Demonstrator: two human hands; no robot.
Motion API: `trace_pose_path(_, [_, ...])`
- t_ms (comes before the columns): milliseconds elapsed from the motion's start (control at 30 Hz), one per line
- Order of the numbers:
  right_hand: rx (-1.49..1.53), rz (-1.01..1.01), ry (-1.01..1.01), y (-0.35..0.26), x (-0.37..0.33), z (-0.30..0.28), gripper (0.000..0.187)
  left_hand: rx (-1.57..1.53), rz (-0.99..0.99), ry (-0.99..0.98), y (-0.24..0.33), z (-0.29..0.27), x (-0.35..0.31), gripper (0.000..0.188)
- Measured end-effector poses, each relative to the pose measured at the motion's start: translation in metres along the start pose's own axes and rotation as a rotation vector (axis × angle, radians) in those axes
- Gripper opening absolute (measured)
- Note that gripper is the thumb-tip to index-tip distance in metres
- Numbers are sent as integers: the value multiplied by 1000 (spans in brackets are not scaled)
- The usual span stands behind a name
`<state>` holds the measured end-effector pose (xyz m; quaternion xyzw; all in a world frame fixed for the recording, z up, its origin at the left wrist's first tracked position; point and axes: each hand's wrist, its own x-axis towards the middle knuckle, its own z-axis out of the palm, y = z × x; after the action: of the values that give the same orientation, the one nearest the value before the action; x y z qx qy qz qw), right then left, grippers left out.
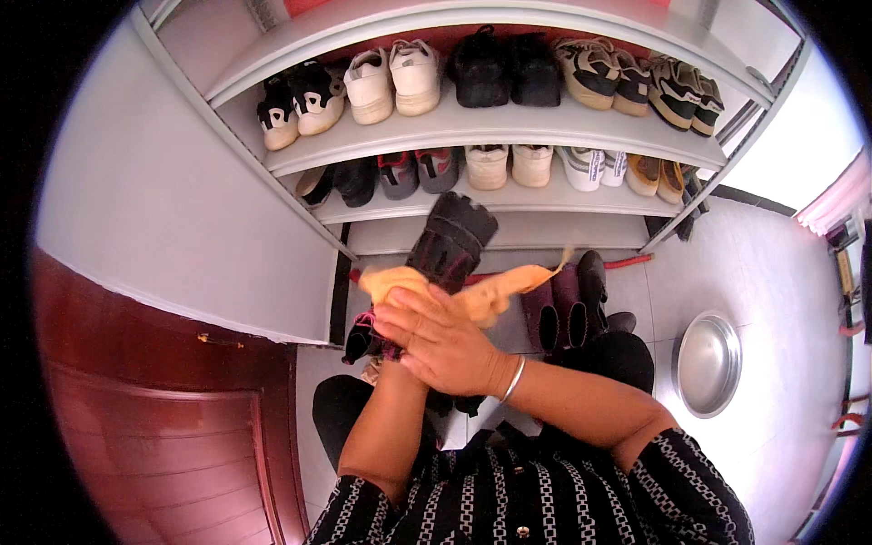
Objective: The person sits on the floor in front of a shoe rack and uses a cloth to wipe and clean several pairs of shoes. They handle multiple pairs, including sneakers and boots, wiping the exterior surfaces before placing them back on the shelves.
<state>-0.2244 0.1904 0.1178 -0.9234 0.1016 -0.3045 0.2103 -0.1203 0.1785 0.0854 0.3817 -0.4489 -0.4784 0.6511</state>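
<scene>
A dark shoe [451, 238] with a chunky black sole is held up in front of me, toe end pointing away. My right hand [443, 334], wearing a silver bangle [514, 379] on the wrist, presses a yellow cloth [400, 282] against the shoe. One loose end of the cloth trails off to the right, blurred. My left hand [404, 371] is at the near end of the shoe, supporting it; its fingers are hidden behind my right hand and the shoe. Pink laces [365, 319] on dark footwear show just left of my hands.
Ahead stands a grey shoe rack [381, 141] with several pairs on its shelves. Dark purple boots [552, 313] and a black boot [592, 282] stand on the floor beyond my right arm. A metal basin [708, 363] lies right; a reddish-brown wooden door [163, 436] is at left.
</scene>
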Motion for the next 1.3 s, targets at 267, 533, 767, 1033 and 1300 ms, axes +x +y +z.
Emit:
trace_pose_path(267, [-3, -7, 323, 29, 4, -19, 54, -919, -10, -128, 6, -24, -11, 43])
trace_pose_path(533, [351, 446, 496, 15, -10, 35, 45, -184, 122, 184, 7, -37, -11, 39])
trace_pose_path(767, [183, 196, 686, 15, 21, 6, 18, 31, 203, 302, 17, -35, -24, 42])
trace_pose_path(1033, [536, 646, 320, 79, -14, -19, 14, 1290, 385, -410, 65, -107, -11, 46])
trace_pose_path(1300, [662, 840, -10, 76, -13, -10, 24, 1778, -99, -838, -16, -151, 1, 45])
